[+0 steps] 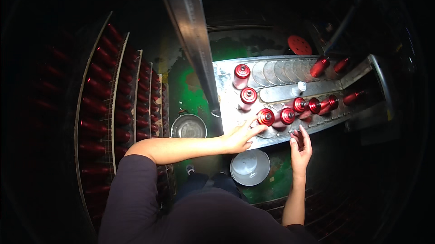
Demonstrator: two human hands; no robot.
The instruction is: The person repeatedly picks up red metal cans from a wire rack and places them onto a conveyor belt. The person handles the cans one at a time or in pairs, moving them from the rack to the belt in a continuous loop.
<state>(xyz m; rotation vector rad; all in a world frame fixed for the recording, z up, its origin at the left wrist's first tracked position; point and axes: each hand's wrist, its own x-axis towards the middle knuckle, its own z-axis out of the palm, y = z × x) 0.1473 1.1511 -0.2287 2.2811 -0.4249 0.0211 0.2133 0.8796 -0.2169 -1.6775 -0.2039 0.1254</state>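
My left hand point(238, 139) reaches in from the left, its fingers around the lower side of a shiny red metallic bottle point(266, 117) at the near edge of a metal conveyor loop point(276, 72). My right hand point(301, 151) is raised at the conveyor's front edge with its fingers apart and nothing in it. Just beyond it stands another red bottle point(287, 116). More red bottles line the near track to the right, among them one bottle point(299, 104). Two bottles, one point(242, 70) behind the other point(248, 95), stand at the conveyor's left end.
Racks point(113, 103) filled with red bottles rise on my left. A metal post point(192, 31) slants down beside the conveyor. On the green floor are a round metal basin point(189, 127) and a pale bucket point(250, 167). A red round seat point(299, 44) is behind the conveyor.
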